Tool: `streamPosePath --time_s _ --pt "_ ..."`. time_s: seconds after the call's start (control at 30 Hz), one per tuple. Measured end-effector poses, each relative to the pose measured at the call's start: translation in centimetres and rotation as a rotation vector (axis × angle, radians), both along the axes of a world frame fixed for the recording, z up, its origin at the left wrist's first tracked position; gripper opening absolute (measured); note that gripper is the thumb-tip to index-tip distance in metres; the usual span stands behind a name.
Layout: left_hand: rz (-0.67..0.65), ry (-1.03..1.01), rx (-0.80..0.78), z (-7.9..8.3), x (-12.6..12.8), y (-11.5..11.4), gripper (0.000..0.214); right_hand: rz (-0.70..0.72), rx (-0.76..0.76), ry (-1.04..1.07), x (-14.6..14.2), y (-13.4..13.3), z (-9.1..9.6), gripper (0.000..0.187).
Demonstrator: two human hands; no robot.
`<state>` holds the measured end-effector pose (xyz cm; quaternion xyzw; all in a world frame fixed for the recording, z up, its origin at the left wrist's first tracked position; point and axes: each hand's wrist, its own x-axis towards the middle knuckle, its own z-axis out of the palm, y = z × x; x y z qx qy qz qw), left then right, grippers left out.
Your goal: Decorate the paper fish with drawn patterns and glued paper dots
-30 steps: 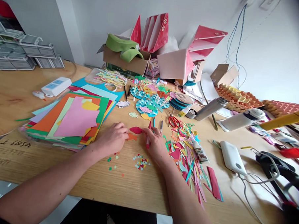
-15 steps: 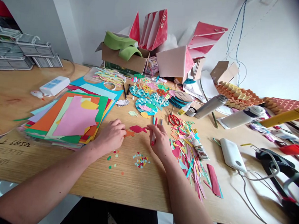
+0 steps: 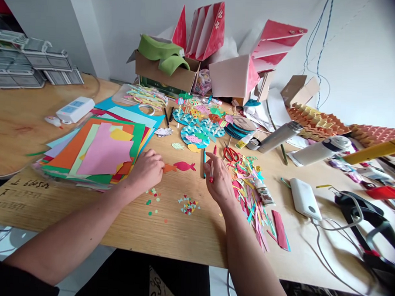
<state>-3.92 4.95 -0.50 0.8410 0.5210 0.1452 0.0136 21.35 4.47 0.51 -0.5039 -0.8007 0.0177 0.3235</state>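
Curled fingers of my left hand cover one end of an orange paper fish, which lies on the table. Touching its other end is a red paper fish, flat on the wood. My right hand is closed around a red marker, tilted upward between the fingers. A blue marker lies just left of that hand. Nearer the table's front are small paper triangles in a pile and scattered paper dots.
Coloured paper sheets are stacked at left. Red-handled scissors, paper scraps and a glue tube lie at right. Blue wavy discs with paper fish stand behind. A white power bank trails cables.
My right hand has moved right with the red marker, away from the red fish's tail. My left hand stays at the orange fish. The view has shifted slightly.
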Motion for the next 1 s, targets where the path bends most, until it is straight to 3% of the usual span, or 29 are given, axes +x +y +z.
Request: streamPosePath --time_s 0.13,0.33,0.5,0.63,0.8,1.0 --pt "-0.033 0.016 -0.026 0.4 0.4 -0.5 0.024 -0.05 -0.011 -0.119 -1.6 0.2 1.7 0.027" --pt "-0.118 0.058 -0.037 0.8 1.0 -1.5 0.021 -0.059 -0.275 -0.678 -6.8 2.9 3.7 0.024" --pt "-0.109 0.105 -0.068 1.1 1.3 -2.0 0.023 0.015 -0.333 -0.761 -10.2 5.6 2.8 0.02" --pt "-0.114 0.105 -0.085 1.3 1.5 -2.1 0.024 0.033 -0.354 -0.746 -11.3 6.3 2.0 0.018" --pt "-0.128 0.088 -0.094 0.8 1.5 -2.1 0.026 -0.08 -0.37 -0.691 -8.7 6.7 3.2 0.025" --pt "-0.14 0.048 -0.094 0.4 1.6 -2.0 0.029 -0.415 -0.421 -0.598 0.8 8.1 6.3 0.027"
